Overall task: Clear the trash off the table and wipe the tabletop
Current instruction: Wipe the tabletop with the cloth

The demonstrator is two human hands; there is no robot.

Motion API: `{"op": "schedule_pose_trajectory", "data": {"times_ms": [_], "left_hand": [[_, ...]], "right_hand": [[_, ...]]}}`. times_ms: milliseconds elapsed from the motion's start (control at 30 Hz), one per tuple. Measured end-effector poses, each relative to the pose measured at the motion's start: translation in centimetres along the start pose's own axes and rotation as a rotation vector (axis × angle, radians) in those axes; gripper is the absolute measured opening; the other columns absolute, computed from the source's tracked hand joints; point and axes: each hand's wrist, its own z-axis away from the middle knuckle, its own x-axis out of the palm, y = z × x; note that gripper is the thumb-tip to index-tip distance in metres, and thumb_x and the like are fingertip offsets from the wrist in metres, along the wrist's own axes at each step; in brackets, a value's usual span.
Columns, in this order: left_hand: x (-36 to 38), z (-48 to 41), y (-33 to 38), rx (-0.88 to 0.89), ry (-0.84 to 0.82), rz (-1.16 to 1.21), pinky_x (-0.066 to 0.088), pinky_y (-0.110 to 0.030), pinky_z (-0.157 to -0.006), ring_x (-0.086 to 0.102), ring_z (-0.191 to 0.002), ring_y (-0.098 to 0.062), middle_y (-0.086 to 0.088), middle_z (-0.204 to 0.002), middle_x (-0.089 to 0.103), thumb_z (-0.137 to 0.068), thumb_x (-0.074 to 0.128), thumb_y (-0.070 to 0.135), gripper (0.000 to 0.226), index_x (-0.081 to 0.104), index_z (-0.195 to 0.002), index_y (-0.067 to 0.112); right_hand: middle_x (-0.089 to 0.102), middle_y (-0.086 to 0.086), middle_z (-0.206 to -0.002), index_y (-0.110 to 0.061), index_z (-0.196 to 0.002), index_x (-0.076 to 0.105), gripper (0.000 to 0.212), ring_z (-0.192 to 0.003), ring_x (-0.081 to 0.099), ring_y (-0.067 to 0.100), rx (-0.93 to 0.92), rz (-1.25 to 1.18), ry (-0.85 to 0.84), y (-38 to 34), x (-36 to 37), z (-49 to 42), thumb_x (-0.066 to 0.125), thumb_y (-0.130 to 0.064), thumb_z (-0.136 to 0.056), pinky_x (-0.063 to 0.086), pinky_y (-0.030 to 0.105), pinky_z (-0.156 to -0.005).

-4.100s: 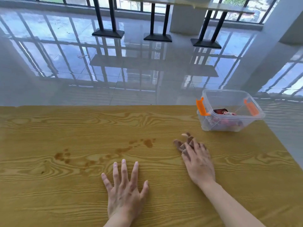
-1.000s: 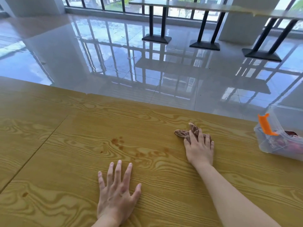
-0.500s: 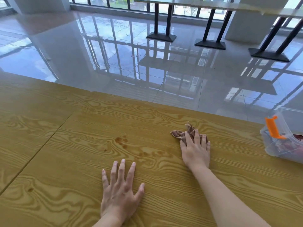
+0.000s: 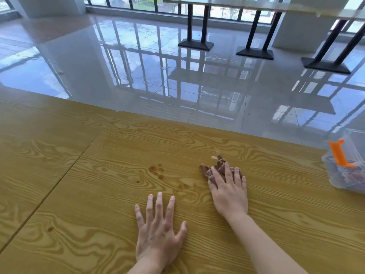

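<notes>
Right hand [image 4: 229,192] presses a brown rag [image 4: 216,168] with straight fingers, while left hand [image 4: 158,230] lies spread flat on the table [image 4: 88,194].

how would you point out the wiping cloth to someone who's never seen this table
Start at the yellow wood-grain table, then find the right hand lying flat near its middle. Under its fingers sits a crumpled brown cloth, the only soft, wrinkled thing there, unlike the clear bin at the right.

Wood-grain table [image 4: 98,194] carries brown stains [image 4: 157,171], a crumpled rag [image 4: 204,170] and a clear bin [image 4: 347,177].
</notes>
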Motion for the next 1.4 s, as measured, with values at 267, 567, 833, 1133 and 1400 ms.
{"op": "schedule_pose_trajectory", "data": {"times_ms": [267, 567, 833, 1133, 1400], "left_hand": [[-0.9, -0.4, -4.7, 0.056, 0.045, 0.045, -0.001, -0.061, -0.116, 0.004, -0.149, -0.022, -0.002, -0.160, 0.021, -0.087, 0.023, 0.069, 0.075, 0.024, -0.152, 0.031], [-0.2, -0.1, -8.0, -0.083, 0.065, -0.053, -0.013, -0.059, -0.115, -0.013, -0.149, -0.023, -0.004, -0.164, -0.001, -0.086, 0.009, 0.075, 0.078, 0.000, -0.154, 0.036], [-0.2, -0.2, -8.2, -0.094, 0.099, -0.048, -0.007, -0.058, -0.117, -0.006, -0.149, -0.023, -0.003, -0.164, 0.007, -0.086, 0.017, 0.074, 0.077, 0.007, -0.153, 0.038], [-0.4, -0.1, -8.1, -0.093, 0.112, -0.034, -0.008, -0.057, -0.117, -0.009, -0.149, -0.022, -0.002, -0.164, 0.004, -0.086, 0.016, 0.074, 0.077, 0.007, -0.154, 0.037], [-0.6, 0.0, -8.1, -0.090, 0.121, -0.020, -0.005, -0.057, -0.118, -0.004, -0.150, -0.022, -0.003, -0.164, 0.009, -0.086, 0.019, 0.073, 0.077, 0.013, -0.154, 0.037]], "right_hand": [[-0.003, -0.009, -0.165, -0.049, -0.152, 0.016, 0.060, -0.152, -0.005, 0.019, -0.027, 0.067, 0.044, 2.6, 0.2, 3.7, 0.010, -0.068, -0.096, 0.002, 0.043, -0.123], [0.009, -0.007, -0.166, -0.051, -0.150, 0.022, 0.053, -0.153, 0.004, 0.023, -0.293, 0.075, 0.079, 0.6, 3.2, 9.3, 0.024, -0.064, -0.099, 0.008, 0.045, -0.121], [-0.007, -0.003, -0.166, -0.047, -0.153, 0.014, 0.056, -0.152, -0.004, 0.029, 0.094, 0.022, 0.003, 0.6, -1.0, -0.7, 0.016, -0.062, -0.099, 0.000, 0.050, -0.122], [-0.007, -0.008, -0.165, -0.048, -0.153, 0.010, 0.056, -0.152, -0.007, 0.020, -0.504, 0.119, -0.010, -0.2, 1.6, 5.3, 0.018, -0.065, -0.100, -0.002, 0.039, -0.123], [0.001, -0.004, -0.166, -0.046, -0.153, 0.014, 0.055, -0.152, -0.009, 0.024, -0.412, 0.017, 0.018, -5.5, 3.5, 6.2, 0.019, -0.063, -0.101, 0.000, 0.046, -0.122]]}}
